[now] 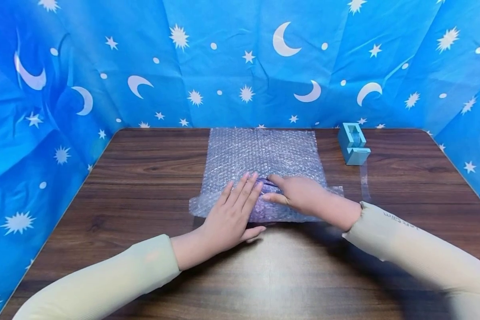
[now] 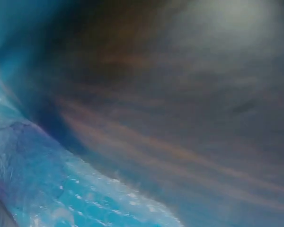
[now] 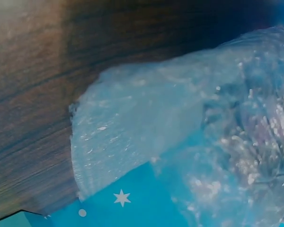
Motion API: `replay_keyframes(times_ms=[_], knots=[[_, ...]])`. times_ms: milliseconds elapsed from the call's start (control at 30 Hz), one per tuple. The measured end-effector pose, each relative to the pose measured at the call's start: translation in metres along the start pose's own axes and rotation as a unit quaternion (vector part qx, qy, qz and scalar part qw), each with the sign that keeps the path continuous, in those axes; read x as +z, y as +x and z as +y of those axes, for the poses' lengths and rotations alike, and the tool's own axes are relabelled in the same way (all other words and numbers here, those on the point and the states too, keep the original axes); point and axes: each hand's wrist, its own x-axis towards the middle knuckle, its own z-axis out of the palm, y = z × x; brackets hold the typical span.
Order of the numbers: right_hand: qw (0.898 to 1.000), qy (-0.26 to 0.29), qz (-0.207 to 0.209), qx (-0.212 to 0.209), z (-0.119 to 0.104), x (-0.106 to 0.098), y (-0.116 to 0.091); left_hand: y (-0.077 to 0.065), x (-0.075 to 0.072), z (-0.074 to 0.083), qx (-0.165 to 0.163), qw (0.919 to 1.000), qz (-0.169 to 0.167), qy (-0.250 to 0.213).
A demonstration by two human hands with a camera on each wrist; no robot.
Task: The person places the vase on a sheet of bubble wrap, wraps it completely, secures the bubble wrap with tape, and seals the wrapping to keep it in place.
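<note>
A sheet of clear bubble wrap (image 1: 260, 153) lies on the table, its near part folded over a purple thing (image 1: 262, 209) whose kind is hidden by the wrap. My left hand (image 1: 231, 218) rests on the left of the bundle, fingers straight and close together, thumb out to the side near the front edge. From the right, my right hand (image 1: 304, 195) holds the folded wrap over the purple thing, index finger at its far edge and thumb across its top. In the right wrist view, the wrap's loose end (image 3: 128, 127) spreads beside the bundle; the hand is out of frame.
A light blue tape dispenser (image 1: 354, 144) stands at the back right, with a strip of clear tape (image 1: 364, 182) trailing toward me. The brown wooden table (image 1: 152, 169) ends at a blue curtain (image 1: 232, 58) with moons and stars.
</note>
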Motion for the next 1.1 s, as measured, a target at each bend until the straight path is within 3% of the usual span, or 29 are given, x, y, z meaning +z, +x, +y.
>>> replay_keyframes(times_ms=[167, 267, 367, 500, 633, 967, 1100], knots=[[1.000, -0.009, 0.000, -0.006, 0.000, -0.001, 0.001, 0.017, 0.000, -0.004, -0.025, 0.9977, -0.031, -0.055], [1.000, -0.009, -0.001, -0.005, 0.000, -0.002, 0.001, 0.028, -0.001, -0.010, -0.049, 0.9911, -0.064, -0.106], [1.000, -0.005, 0.001, -0.005, 0.001, -0.001, 0.002, 0.035, -0.002, -0.015, -0.069, 0.9771, -0.102, -0.173], [1.000, -0.002, 0.002, -0.006, 0.002, -0.001, 0.003, 0.040, -0.003, -0.020, -0.091, 0.9469, -0.151, -0.269], [1.000, 0.011, 0.002, -0.018, 0.003, -0.002, 0.004, 0.043, -0.003, -0.024, -0.099, 0.9269, -0.175, -0.317], [0.998, 0.052, -0.017, -0.026, 0.004, -0.002, 0.005, 0.043, -0.007, -0.029, -0.097, 0.9023, -0.209, -0.364], [0.997, 0.076, -0.026, -0.007, 0.005, -0.001, 0.009, 0.047, -0.006, -0.032, -0.102, 0.8890, -0.222, -0.387]])
